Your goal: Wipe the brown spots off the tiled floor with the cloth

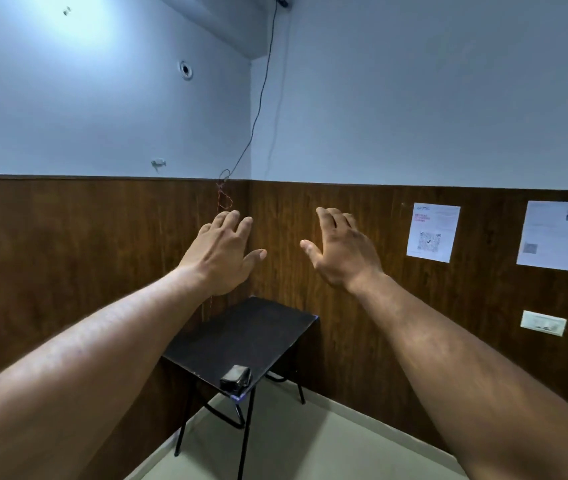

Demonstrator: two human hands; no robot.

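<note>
Both my arms reach forward toward the room's corner, backs of the hands facing me. My left hand (222, 252) is held up with fingers straight and spread, holding nothing. My right hand (343, 249) is beside it, also with straight fingers and nothing in it. A strip of pale tiled floor (310, 445) shows at the bottom; I see no brown spots on it. No cloth is in view.
A small dark table (241, 337) on thin black legs stands in the corner, with a small dark device (235, 376) at its front edge. Wood panelling covers the lower walls. Two paper sheets (433, 232) and a wall socket (543, 323) are on the right wall. A cable (258, 109) hangs down the corner.
</note>
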